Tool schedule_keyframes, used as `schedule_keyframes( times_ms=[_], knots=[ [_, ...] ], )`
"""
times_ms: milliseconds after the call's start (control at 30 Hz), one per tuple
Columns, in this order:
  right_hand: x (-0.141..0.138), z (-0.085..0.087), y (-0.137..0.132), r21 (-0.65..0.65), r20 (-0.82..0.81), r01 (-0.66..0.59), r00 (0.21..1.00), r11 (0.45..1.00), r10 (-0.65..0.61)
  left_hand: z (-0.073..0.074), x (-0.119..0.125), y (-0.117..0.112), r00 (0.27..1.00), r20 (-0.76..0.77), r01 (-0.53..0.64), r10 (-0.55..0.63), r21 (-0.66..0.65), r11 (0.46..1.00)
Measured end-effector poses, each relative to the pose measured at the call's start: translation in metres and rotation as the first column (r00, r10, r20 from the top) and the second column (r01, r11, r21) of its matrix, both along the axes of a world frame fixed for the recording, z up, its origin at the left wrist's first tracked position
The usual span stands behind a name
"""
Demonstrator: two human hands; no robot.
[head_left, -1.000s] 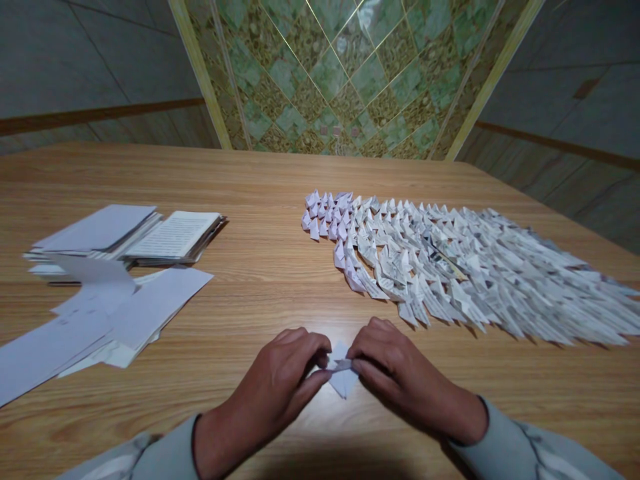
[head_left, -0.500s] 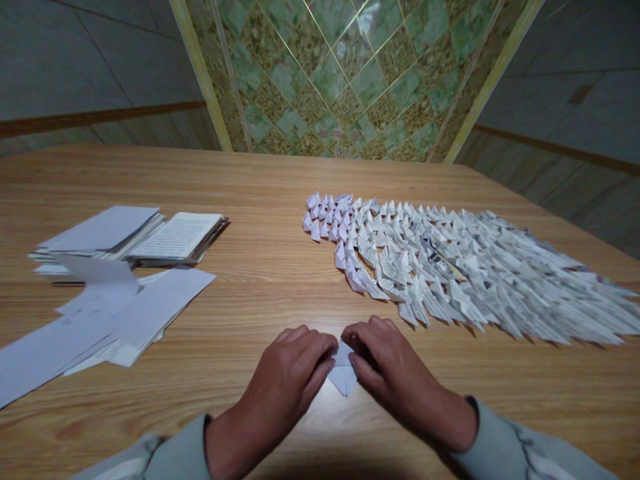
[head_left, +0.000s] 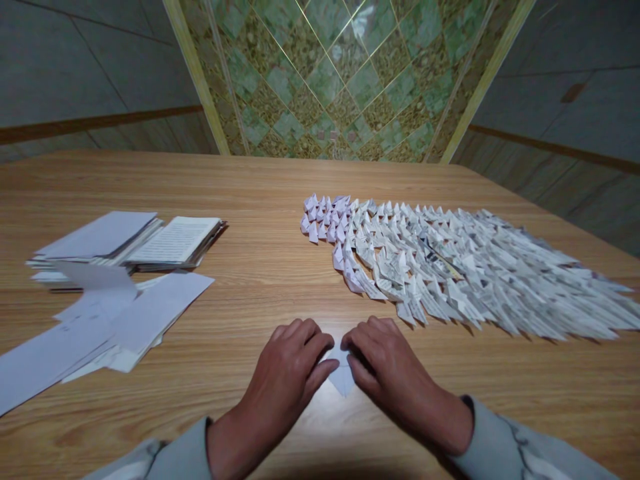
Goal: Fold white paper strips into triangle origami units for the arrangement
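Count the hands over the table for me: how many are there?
2. The left hand is at the left side of the small folded paper; the right hand is at its right side. No other hand shows.

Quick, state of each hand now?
Left hand: curled at one side of the folded paper; grip cannot be told.
Right hand: curled at its other side; likewise unclear.

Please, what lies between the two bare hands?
In the head view, a small, folded, pale paper lies between the left hand and right hand, on the brown wood-grain table.
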State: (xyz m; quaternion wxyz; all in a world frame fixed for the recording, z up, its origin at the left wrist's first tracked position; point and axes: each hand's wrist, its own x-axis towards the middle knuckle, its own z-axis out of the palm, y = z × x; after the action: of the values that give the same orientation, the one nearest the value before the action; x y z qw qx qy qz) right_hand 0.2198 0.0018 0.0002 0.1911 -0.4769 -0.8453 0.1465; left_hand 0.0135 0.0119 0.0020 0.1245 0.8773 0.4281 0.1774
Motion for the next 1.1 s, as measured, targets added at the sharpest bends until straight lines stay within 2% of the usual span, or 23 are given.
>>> schedule_keyframes(
  times_ms=[233, 433, 567, 667, 767, 900, 1000, 1100],
  knots=[
    [-0.005, 0.01, -0.006, -0.057, -0.072, 0.095, 0.992, 0.994, -0.099, 0.001, 0.003, 0.0, 1.0, -0.01, 0.002, -0.003, -0.032, 0.999],
    [-0.008, 0.007, -0.005, -0.122, -0.153, 0.127, 0.978, 0.984, -0.145, 0.0, 0.004, -0.001, 1.0, 0.003, 0.016, -0.016, -0.017, 1.0],
    [-0.008, 0.004, -0.004, -0.113, -0.26, 0.082, 0.959, 0.99, -0.109, -0.002, 0.003, -0.001, 0.998, 0.063, 0.015, -0.014, -0.018, 1.0],
    [-0.008, 0.008, -0.004, -0.046, -0.355, 0.037, 0.933, 0.998, -0.051, -0.003, 0.001, -0.001, 0.987, 0.162, 0.015, -0.006, -0.053, 0.998],
    [-0.008, 0.015, -0.004, -0.008, -0.446, 0.018, 0.895, 1.0, -0.02, -0.001, -0.001, -0.001, 0.939, 0.342, 0.043, 0.021, -0.177, 0.983],
    [-0.006, 0.023, -0.002, -0.179, -0.565, 0.069, 0.81, 0.981, -0.16, 0.004, -0.002, -0.003, 0.819, 0.552, 0.07, 0.155, -0.365, 0.928],
    [-0.004, 0.024, 0.0, -0.285, -0.629, 0.041, 0.746, 0.958, -0.219, 0.008, -0.003, -0.004, 0.763, 0.612, 0.072, 0.208, -0.401, 0.913],
    [-0.004, 0.021, 0.001, -0.314, -0.703, -0.017, 0.676, 0.949, -0.22, 0.009, -0.003, -0.005, 0.749, 0.625, 0.076, 0.218, -0.408, 0.91]
  ],
)
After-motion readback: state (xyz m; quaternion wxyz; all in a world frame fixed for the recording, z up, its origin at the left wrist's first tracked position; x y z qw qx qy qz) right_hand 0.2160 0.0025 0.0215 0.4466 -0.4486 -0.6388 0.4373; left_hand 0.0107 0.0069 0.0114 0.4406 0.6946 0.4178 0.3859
